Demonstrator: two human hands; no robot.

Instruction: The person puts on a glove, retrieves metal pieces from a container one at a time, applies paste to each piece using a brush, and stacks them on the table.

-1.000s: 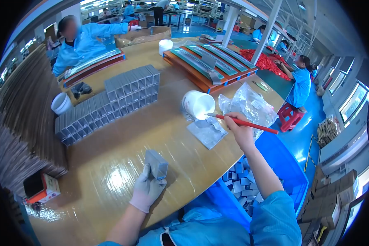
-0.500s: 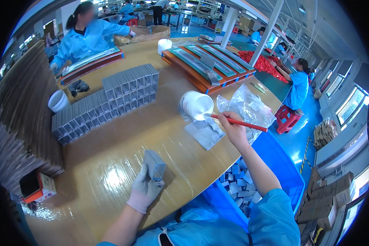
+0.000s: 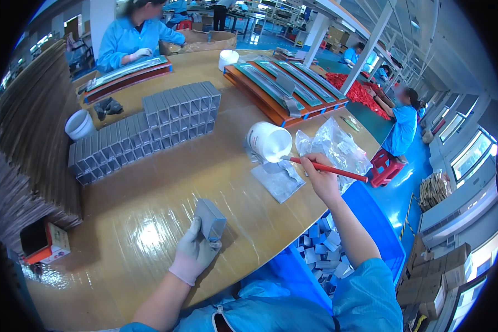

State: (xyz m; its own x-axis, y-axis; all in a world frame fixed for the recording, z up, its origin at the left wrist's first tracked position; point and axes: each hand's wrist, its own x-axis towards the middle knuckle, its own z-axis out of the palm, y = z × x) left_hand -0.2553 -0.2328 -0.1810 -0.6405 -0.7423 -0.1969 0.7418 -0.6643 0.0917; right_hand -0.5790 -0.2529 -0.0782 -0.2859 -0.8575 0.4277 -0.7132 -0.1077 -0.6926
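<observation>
Gloved, my left hand grips a small grey rectangular box above the table's front part. My bare right hand holds a red-handled brush, its tip at the mouth of a tilted white tub with white material inside. Under and in front of the tub lies a grey flat pad. A clear plastic bag is just beyond my right hand. Grey rectangular boxes stand stacked in rows at the left.
A blue bin of small grey pieces stands by the table's right edge. Orange racks hold green-edged panels. Tall cardboard stack at left, white bucket beside it. A co-worker is across the table; another person sits at right.
Both hands keep their hold, and the brush tip stays at the tub's mouth. The view has shifted slightly. The co-worker across the table has moved to the right, bringing a gloved hand over the panel.
</observation>
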